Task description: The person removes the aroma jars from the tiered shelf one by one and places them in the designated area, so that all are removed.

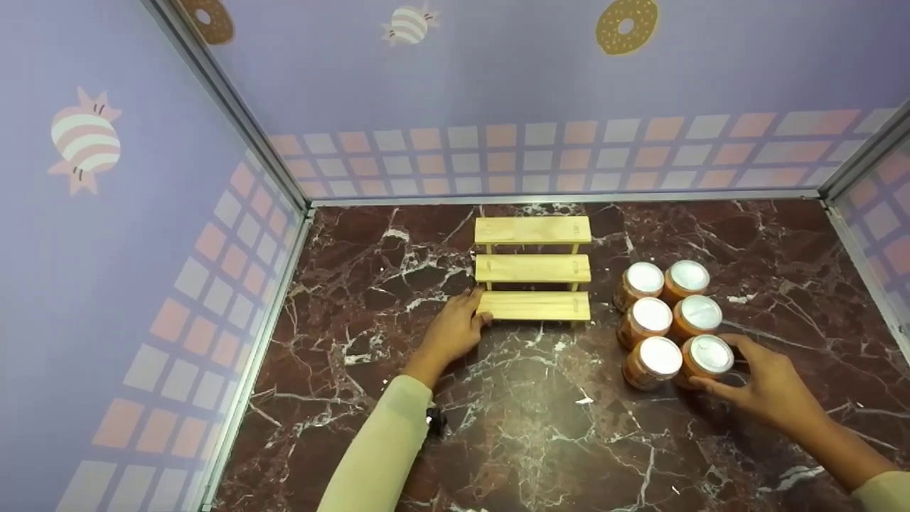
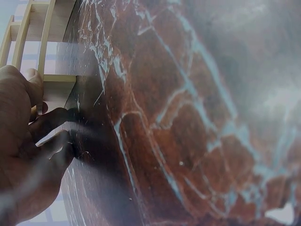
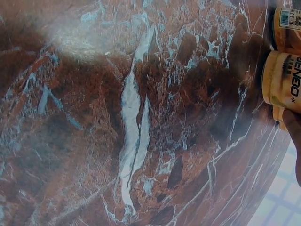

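Note:
A pale wooden three-step rack [image 1: 533, 269] stands on the marbled surface in the head view. My left hand [image 1: 453, 328] grips the left end of its lowest step [image 1: 537, 306], thumb at the front corner. In the left wrist view, the thumb and fingers [image 2: 34, 87] meet the rack's end [image 2: 59, 87]. Several orange jars with silver lids stand in two columns to the right. My right hand [image 1: 768, 384] holds the front right jar [image 1: 711, 355] between thumb and fingers. Another jar [image 1: 652, 363] stands to its left. The right wrist view shows a jar's label [image 3: 287, 77] sideways.
Behind the rack rises a lilac wall [image 1: 498, 85] with printed sweets and checks. A left side wall [image 1: 142, 249] and a right side wall [image 1: 881, 206] flank the dark red marbled surface [image 1: 540, 441]. White flecks lie on it.

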`<move>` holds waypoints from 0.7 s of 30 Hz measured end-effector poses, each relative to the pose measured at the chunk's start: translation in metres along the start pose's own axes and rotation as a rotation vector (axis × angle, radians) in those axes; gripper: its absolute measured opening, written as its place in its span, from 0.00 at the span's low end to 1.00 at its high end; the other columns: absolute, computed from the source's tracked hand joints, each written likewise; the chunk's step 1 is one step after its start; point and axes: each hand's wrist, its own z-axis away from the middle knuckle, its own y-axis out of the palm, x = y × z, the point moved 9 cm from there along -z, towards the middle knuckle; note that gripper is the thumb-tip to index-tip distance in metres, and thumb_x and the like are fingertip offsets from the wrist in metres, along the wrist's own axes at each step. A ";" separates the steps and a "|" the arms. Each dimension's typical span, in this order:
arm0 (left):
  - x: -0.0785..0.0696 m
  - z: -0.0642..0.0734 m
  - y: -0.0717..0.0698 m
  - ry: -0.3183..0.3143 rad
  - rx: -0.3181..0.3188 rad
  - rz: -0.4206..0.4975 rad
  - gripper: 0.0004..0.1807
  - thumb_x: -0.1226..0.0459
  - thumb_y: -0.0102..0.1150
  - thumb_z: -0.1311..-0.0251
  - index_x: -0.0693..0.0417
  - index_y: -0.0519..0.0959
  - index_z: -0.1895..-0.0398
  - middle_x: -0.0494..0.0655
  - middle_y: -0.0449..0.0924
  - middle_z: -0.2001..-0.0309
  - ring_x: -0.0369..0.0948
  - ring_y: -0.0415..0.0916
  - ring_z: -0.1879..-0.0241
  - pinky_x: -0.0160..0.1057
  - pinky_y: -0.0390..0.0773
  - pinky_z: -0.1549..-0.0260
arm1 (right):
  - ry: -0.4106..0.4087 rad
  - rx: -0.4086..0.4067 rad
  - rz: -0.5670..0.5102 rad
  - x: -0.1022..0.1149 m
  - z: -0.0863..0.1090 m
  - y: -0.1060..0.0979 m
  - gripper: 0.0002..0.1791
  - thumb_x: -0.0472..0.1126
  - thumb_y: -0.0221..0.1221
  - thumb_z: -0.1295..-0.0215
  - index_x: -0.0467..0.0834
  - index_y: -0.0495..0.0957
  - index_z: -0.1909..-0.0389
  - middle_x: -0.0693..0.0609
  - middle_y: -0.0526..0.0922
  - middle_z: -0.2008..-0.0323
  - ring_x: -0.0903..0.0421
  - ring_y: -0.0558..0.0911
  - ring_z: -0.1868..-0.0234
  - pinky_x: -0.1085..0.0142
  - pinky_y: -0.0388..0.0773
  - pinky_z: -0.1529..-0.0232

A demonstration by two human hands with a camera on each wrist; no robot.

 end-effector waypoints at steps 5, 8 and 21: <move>-0.001 0.001 -0.001 0.007 -0.019 0.006 0.40 0.40 0.47 0.16 0.51 0.63 0.12 0.56 0.71 0.18 0.56 0.67 0.17 0.58 0.71 0.18 | 0.012 0.022 -0.039 -0.001 -0.001 0.001 0.40 0.42 0.89 0.55 0.36 0.83 0.41 0.36 0.93 0.51 0.64 0.88 0.55 0.84 0.83 0.54; -0.001 0.001 -0.002 0.004 -0.018 0.011 0.39 0.40 0.47 0.15 0.51 0.63 0.12 0.56 0.71 0.18 0.56 0.67 0.17 0.58 0.71 0.18 | 0.012 0.024 -0.031 -0.001 -0.002 0.001 0.39 0.41 0.89 0.55 0.36 0.83 0.42 0.37 0.93 0.52 0.66 0.87 0.55 0.78 0.87 0.57; -0.001 0.000 -0.001 0.003 0.003 0.028 0.39 0.42 0.51 0.16 0.50 0.62 0.11 0.58 0.71 0.18 0.58 0.66 0.17 0.59 0.70 0.18 | 0.026 0.046 0.016 0.001 -0.003 0.003 0.39 0.42 0.89 0.53 0.33 0.81 0.42 0.33 0.92 0.53 0.33 0.92 0.57 0.46 0.92 0.59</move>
